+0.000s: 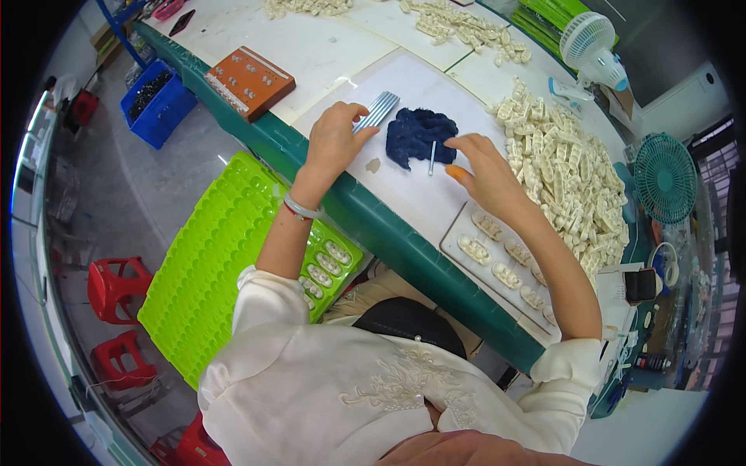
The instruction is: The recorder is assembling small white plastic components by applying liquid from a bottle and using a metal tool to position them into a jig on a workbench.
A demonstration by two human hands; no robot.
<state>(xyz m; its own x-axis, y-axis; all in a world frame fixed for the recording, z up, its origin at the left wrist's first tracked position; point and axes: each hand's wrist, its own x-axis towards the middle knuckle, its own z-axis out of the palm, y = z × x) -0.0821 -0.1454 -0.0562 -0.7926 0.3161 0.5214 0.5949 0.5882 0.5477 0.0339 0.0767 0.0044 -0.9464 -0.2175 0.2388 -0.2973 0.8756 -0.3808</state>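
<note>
At the near end of a row of silvery rods [378,112], my left hand [336,140] has its thumb and fingers closed about them. A dark blue cloth [412,132] lies crumpled on the white table just right of the rods. One thin silvery rod [432,158] rests across the cloth's near right edge. Beside it is my right hand [483,172], thumb and forefinger apart, with an orange cover on one fingertip. Close to my right forearm, a flat white board [489,268] carries several cream moulded pieces [474,249].
A big heap of cream pieces [556,155] covers the table's right side. An orange block with metal fittings [250,81] sits at the left edge. Below the green table edge [373,210] is a bright green moulded tray [217,256]. Fans [588,40] stand beyond.
</note>
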